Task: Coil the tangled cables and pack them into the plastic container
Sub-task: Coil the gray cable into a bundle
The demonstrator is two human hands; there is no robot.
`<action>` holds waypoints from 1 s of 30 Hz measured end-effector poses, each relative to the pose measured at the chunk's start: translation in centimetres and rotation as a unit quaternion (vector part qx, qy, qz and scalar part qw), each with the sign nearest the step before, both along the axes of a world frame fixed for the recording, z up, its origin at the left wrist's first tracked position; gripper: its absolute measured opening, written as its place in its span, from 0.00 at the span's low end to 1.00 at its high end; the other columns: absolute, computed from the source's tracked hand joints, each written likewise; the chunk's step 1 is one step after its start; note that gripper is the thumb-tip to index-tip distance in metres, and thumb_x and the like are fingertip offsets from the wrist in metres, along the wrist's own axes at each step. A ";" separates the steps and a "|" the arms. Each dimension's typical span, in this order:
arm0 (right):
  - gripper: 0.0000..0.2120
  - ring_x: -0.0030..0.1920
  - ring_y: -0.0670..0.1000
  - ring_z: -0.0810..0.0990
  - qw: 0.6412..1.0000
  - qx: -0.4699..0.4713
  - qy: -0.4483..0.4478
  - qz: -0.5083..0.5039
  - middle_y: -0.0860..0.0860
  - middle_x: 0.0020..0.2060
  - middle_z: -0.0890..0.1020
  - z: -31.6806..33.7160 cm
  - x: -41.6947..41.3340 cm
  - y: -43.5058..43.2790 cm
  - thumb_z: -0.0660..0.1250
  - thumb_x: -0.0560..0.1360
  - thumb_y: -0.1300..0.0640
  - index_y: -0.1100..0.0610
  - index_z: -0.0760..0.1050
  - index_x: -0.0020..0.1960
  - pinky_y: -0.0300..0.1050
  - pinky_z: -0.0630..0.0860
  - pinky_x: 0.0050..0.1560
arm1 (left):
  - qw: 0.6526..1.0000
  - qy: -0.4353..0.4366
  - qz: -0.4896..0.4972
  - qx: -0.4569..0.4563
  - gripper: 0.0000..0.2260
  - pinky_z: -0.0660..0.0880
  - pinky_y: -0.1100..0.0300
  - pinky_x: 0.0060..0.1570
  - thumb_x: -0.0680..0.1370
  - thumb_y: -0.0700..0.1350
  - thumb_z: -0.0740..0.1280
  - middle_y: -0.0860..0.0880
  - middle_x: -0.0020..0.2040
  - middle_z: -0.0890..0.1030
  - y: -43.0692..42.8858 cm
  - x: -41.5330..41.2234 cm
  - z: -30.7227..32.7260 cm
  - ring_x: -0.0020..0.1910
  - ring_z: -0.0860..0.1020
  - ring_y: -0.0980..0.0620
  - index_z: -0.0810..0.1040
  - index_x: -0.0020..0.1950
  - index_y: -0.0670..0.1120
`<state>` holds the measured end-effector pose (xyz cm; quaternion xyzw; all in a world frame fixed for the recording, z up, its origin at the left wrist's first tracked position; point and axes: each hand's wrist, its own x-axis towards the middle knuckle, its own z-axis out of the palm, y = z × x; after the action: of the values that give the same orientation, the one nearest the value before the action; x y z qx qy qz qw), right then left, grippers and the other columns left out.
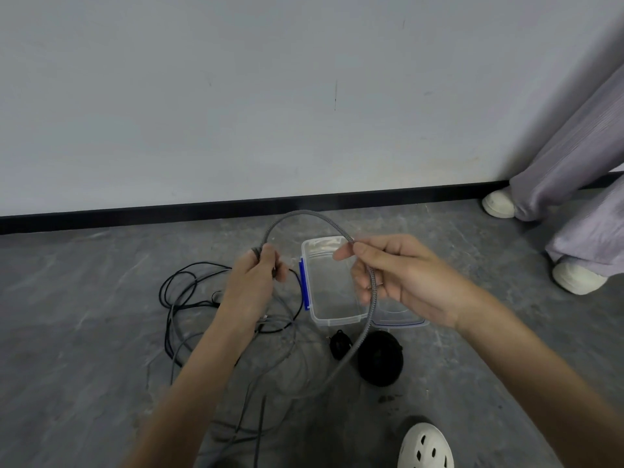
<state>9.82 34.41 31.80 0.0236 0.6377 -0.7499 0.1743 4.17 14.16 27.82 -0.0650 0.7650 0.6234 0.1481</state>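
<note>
Left hand [251, 282] is raised over the floor [84, 315], fingers curled tight round one end of the gray cable [304, 213]. Right hand [398, 275] is level with it, thumb and forefinger pinching the cable, other fingers loosely bent. The cable arcs between the hands, then drops past the right palm to the floor. Container [337, 319], clear with a blue clip, sits open on the floor beyond the hands, toward the wall [304, 96], partly hidden by the right hand. Lid [405, 321] lies just beside it. Black cables [167, 332] lie tangled left of the container, partly under the left arm. Two black bundles [380, 359] sit just in front of the container. White shoe [425, 447] at the bottom edge. Another person's legs [574, 146] by the wall, right.
</note>
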 end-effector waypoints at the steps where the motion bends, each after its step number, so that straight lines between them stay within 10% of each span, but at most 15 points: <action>1: 0.13 0.29 0.49 0.75 1.000 0.010 -0.001 -0.016 0.50 0.27 0.74 -0.2 -0.1 -0.1 0.59 0.80 0.57 0.63 0.79 0.55 0.39 0.75 0.33 | 1.000 0.000 -0.006 0.006 0.18 0.68 0.56 0.48 0.84 0.49 0.55 0.50 0.33 0.76 0.0 0.0 0.0 0.41 0.73 0.49 0.73 0.36 0.47; 9: 0.13 0.22 0.41 0.61 0.951 0.207 0.035 -0.227 0.42 0.21 0.64 -3.1 -2.1 1.0 0.56 0.83 0.59 0.57 0.79 0.51 0.35 0.62 0.26 | 0.963 -0.007 -0.230 0.141 0.13 0.70 0.59 0.49 0.82 0.47 0.55 0.53 0.31 0.75 0.6 1.3 0.6 0.37 0.74 0.54 0.73 0.43 0.44; 16: 0.12 0.20 0.41 0.66 0.916 0.343 0.079 -0.190 0.48 0.24 0.70 -5.1 -2.4 0.3 0.58 0.81 0.61 0.58 0.79 0.46 0.30 0.61 0.24 | 0.889 -0.025 -0.365 0.274 0.11 0.70 0.60 0.48 0.81 0.47 0.54 0.51 0.33 0.71 0.8 2.3 1.6 0.40 0.72 0.50 0.72 0.44 0.45; 23: 0.20 0.32 0.49 0.71 0.904 0.422 0.066 -0.024 0.52 0.29 0.74 -6.0 -1.8 -2.2 0.58 0.81 0.61 0.45 0.69 0.34 0.40 0.66 0.36 | 0.890 0.024 -0.293 0.350 0.09 0.70 0.61 0.49 0.79 0.49 0.57 0.53 0.34 0.71 0.8 2.0 1.7 0.41 0.70 0.51 0.71 0.45 0.45; 30: 0.12 0.30 0.30 0.72 0.913 0.390 0.105 0.058 0.40 0.26 0.69 -4.9 -0.9 -3.5 0.58 0.82 0.62 0.66 0.79 0.51 0.24 0.67 0.36 | 0.907 0.069 -0.156 0.385 0.09 0.73 0.64 0.48 0.79 0.49 0.59 0.53 0.34 0.73 -0.1 0.8 1.6 0.39 0.72 0.54 0.72 0.48 0.44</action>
<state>8.88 30.88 26.91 -0.0256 0.8946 -0.4280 0.1263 4.96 14.08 29.43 0.1599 0.4741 0.8415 0.2039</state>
